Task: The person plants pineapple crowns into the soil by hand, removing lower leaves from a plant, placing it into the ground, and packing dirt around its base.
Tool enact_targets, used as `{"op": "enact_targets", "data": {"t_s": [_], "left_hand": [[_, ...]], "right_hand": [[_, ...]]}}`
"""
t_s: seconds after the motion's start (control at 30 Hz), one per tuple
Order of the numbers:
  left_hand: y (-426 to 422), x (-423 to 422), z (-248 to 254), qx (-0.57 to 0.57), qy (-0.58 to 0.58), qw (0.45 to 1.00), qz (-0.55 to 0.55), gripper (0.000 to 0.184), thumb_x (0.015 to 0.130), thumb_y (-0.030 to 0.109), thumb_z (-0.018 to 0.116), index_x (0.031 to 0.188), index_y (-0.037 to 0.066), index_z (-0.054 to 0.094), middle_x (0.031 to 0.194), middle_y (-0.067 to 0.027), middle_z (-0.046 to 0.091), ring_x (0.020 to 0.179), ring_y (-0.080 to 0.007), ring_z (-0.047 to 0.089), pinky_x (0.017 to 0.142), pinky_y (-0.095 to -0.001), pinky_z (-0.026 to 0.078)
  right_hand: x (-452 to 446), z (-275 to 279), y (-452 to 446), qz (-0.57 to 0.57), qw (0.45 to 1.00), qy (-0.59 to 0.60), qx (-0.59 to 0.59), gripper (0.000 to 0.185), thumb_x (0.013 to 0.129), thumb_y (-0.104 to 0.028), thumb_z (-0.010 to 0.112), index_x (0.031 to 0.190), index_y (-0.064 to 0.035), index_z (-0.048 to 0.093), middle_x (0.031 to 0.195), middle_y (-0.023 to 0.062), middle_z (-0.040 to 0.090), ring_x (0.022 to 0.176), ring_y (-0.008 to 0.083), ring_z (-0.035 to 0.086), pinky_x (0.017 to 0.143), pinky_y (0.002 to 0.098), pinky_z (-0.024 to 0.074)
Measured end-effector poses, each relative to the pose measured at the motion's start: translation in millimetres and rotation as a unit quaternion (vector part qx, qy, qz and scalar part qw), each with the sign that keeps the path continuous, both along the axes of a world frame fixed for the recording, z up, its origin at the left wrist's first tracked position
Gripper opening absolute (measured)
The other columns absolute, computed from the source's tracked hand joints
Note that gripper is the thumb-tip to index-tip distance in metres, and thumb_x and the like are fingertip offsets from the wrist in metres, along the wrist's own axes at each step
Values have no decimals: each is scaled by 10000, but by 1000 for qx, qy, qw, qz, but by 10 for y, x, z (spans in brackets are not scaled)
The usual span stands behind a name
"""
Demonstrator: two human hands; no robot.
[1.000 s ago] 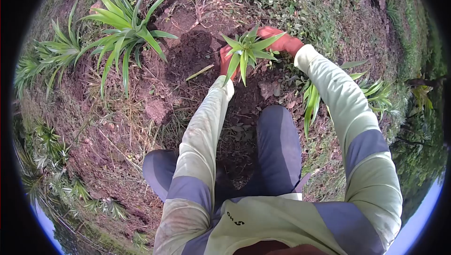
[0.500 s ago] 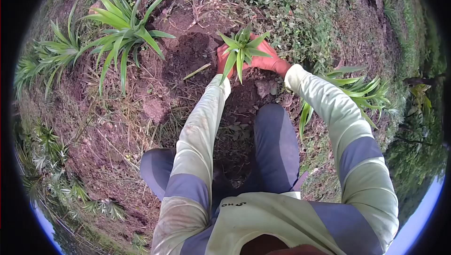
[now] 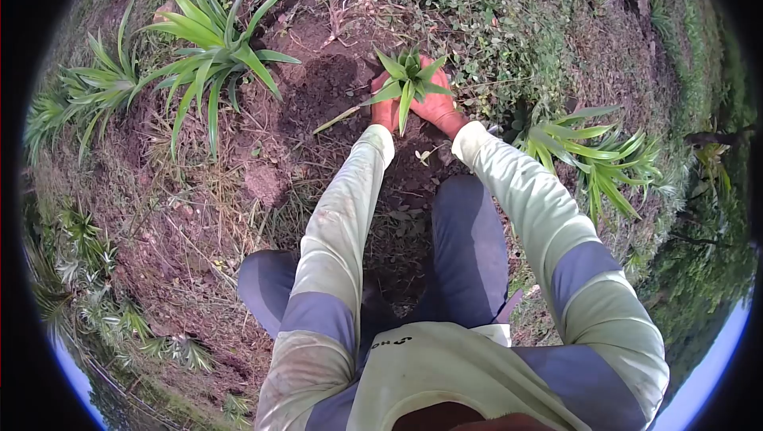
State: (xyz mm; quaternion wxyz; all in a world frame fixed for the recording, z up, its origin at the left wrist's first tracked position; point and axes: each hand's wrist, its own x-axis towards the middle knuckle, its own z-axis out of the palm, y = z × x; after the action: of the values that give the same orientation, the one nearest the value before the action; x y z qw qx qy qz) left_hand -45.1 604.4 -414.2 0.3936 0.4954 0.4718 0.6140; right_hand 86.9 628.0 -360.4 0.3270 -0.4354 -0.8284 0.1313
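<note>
Head camera: outdoors, brown soil (image 3: pixel 314 85) edged by low weeds (image 3: pixel 509 50). The small plant (image 3: pixel 410 79) stands between 2 hands, left hand (image 3: pixel 385 107) and right hand (image 3: pixel 439 107), cupped close beneath its leaves; I cannot tell whether either grips it. Its crown points up, long axis roughly toward the camera.

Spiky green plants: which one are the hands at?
The small plant at upper centre: the left hand and right hand flank it beneath its leaves. No hand touches the other plants.

Sunlit reddish soil (image 3: pixel 183 248), low weeds (image 3: pixel 493 42), blue sky (image 3: pixel 715 355); possibly trees (image 3: pixel 703 252) rightward.
</note>
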Motion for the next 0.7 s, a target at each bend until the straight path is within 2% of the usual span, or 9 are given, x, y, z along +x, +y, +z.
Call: {"op": "enact_targets", "data": {"t_s": [0.03, 0.13, 0.2, 0.27, 0.33, 0.37, 0.5, 0.6, 0.7], "left_hand": [[17, 21, 7, 1, 0, 1000, 0, 143, 897, 121, 611, 971, 18, 677, 900, -48, 672, 781, -172, 624, 717, -341, 519], [53, 54, 25, -109, -293, 949, -42, 160, 927, 166, 595, 996, 40, 665, 906, 8, 638, 790, -96, 549, 699, -312, 485], [55, 28, 82, -128, -309, 939, -76, 135, 904, 166, 627, 986, 66, 665, 914, 31, 624, 787, -80, 541, 668, -304, 472], [-9, -54, 164, -97, 88, 991, -4, 169, 895, 181, 630, 973, 33, 656, 908, -42, 668, 761, -184, 629, 672, -357, 496], [-21, -87, 248, 60, 333, 941, 11, 217, 885, 187, 628, 985, -6, 644, 934, -158, 691, 799, -363, 675, 696, -420, 513], [-31, -76, 287, 37, 292, 956, 13, 271, 880, 212, 632, 1002, -29, 637, 989, -236, 672, 914, -452, 652, 753, -466, 511], [-124, -53, 526, 40, 301, 953, 6, 273, 865, 203, 657, 1017, -24, 646, 1060, -226, 672, 991, -436, 648, 824, -460, 515], [-147, -49, 503, 92, 293, 951, 18, 388, 835, 194, 703, 1155, -6, 614, 1135, -253, 646, 1083, -450, 618, 909, -459, 508], [-225, -45, 515, -14, 275, 961, 16, 626, 795, 186, 765, 1339, 21, 504, 1236, -263, 622, 1150, -449, 607, 983, -454, 497]], "right_hand": [[-14, 3, -9, -19, 999, 24, -32, 680, 765, -476, 751, 1257, -33, 594, 1292, 201, 587, 1209, 390, 552, 1071, 458, 425], [-38, 39, -45, -31, 997, 70, -16, 691, 758, -480, 768, 1250, -24, 599, 1221, 199, 635, 1148, 396, 594, 1032, 465, 457], [-38, 79, -25, -31, 996, 75, -29, 705, 752, -483, 777, 1253, -20, 597, 1192, 200, 651, 1124, 398, 608, 1012, 467, 471], [-56, 77, -55, -35, 995, 80, -46, 720, 747, -487, 786, 1256, -16, 595, 1164, 201, 666, 1099, 400, 622, 992, 469, 486], [-72, 82, -49, -61, 994, 76, -56, 705, 759, -485, 786, 1246, -9, 603, 1116, 200, 685, 1065, 399, 641, 964, 469, 504], [-72, 83, -61, -61, 994, 77, -56, 705, 759, -485, 786, 1246, -9, 603, 1116, 200, 685, 1065, 399, 641, 964, 469, 504], [-90, 71, -84, -64, 993, 95, -40, 652, 795, -470, 771, 1230, -10, 615, 1103, 196, 687, 1060, 380, 648, 969, 464, 499], [-77, 27, -44, -63, 992, 90, -56, 642, 812, -473, 758, 1231, -9, 612, 1095, 187, 691, 1047, 367, 655, 963, 461, 495], [-82, -22, -40, -64, 993, 88, -50, 643, 823, -493, 739, 1234, -15, 611, 1071, 174, 698, 1025, 361, 663, 947, 458, 490]]}}
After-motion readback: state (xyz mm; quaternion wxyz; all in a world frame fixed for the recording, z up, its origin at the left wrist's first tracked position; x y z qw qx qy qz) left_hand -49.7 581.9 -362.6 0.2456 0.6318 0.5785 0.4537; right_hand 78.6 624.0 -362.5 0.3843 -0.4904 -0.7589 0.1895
